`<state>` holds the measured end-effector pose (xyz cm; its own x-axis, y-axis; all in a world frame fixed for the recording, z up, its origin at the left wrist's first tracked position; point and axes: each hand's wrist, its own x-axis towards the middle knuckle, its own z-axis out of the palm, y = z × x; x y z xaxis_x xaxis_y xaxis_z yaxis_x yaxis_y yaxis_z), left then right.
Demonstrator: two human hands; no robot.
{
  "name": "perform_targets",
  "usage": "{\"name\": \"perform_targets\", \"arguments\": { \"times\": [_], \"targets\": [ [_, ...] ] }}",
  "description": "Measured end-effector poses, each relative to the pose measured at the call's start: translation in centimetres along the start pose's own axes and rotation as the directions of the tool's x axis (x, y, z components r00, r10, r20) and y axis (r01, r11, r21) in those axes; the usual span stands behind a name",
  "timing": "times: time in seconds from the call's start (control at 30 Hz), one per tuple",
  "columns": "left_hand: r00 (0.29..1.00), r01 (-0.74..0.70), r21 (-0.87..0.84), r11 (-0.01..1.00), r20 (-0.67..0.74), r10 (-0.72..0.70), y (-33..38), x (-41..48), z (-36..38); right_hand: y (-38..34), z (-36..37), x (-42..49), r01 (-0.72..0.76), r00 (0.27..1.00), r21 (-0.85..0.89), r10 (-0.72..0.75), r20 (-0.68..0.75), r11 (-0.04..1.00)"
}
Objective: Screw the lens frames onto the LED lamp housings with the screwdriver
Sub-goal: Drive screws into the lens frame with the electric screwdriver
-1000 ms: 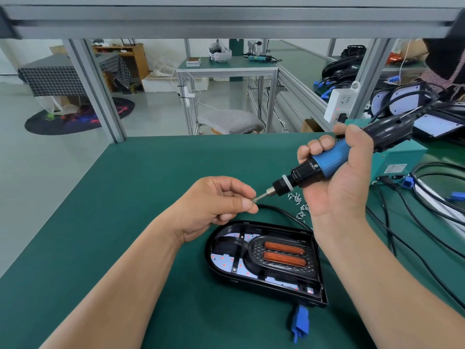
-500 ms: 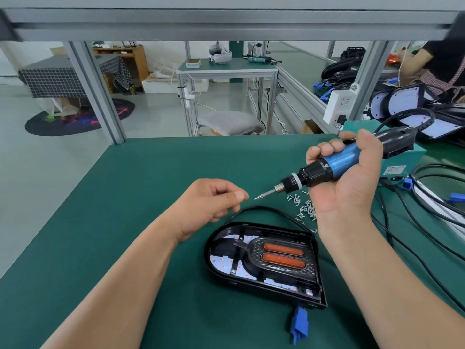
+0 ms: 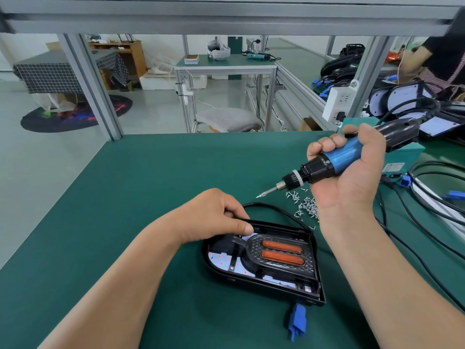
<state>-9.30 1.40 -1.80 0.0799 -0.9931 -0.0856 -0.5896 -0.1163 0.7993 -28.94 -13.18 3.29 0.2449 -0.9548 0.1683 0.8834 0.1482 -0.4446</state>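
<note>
A black LED lamp housing [image 3: 318, 273] lies flat on the green mat. In it sits the lens frame [image 3: 254, 250] with two orange lenses. My left hand [image 3: 214, 217] is at the housing's upper left rim: its thumb lies inside, and its fingers curl over the outer edge. My right hand [image 3: 352, 180] grips a blue and black electric screwdriver [image 3: 337, 157] held in the air above the mat. The screwdriver's bit [image 3: 266, 193] points down and to the left, clear of the housing. A pile of small silver screws [image 3: 305, 207] lies just behind the housing.
A blue connector [image 3: 298, 321] hangs off the housing's near corner, and a black cable [image 3: 276, 210] curves behind it. A teal box [image 3: 412, 152], loose cables [image 3: 427, 222] and more lamp parts crowd the right side. A person [image 3: 442, 59] works at the far right.
My left hand left the screwdriver bit and dropped onto the housing's upper left rim. My right hand drew the screwdriver back to the right, uncovering the screw pile.
</note>
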Motion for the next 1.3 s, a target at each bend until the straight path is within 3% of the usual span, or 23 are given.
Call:
{"name": "perform_targets", "arguments": {
  "times": [0.23, 0.5, 0.8, 0.97, 1.3],
  "targets": [
    [0.984, -0.037, 0.079, 0.996, -0.172, 0.050, -1.1, -0.2, -1.0, -0.5, -0.1, 0.0, -0.003, 0.999, -0.005, 0.003, 0.049, 1.000],
    [0.951, -0.006, 0.111, 0.994, -0.307, 0.039, -2.5, -0.4, -2.5, -2.1, 0.1, 0.2, -0.053, 0.960, -0.061, 0.068, 0.271, 0.997],
    [0.942, 0.000, 0.145, 0.989, -0.331, 0.049, -2.7, -0.2, -2.5, -3.0, 0.4, 0.0, -0.069, 0.876, -0.249, 0.178, 0.449, 0.966],
    [0.943, 0.004, 0.143, 0.990, -0.331, 0.044, -2.5, -0.3, -2.5, -2.9, 0.7, -0.3, -0.123, 0.802, -0.260, 0.251, 0.543, 0.958],
    [0.942, -0.001, 0.153, 0.988, -0.332, 0.053, -2.7, -0.1, -2.4, -3.1, 0.5, -0.4, -0.137, 0.806, -0.218, 0.236, 0.543, 0.966]
  ]
}}
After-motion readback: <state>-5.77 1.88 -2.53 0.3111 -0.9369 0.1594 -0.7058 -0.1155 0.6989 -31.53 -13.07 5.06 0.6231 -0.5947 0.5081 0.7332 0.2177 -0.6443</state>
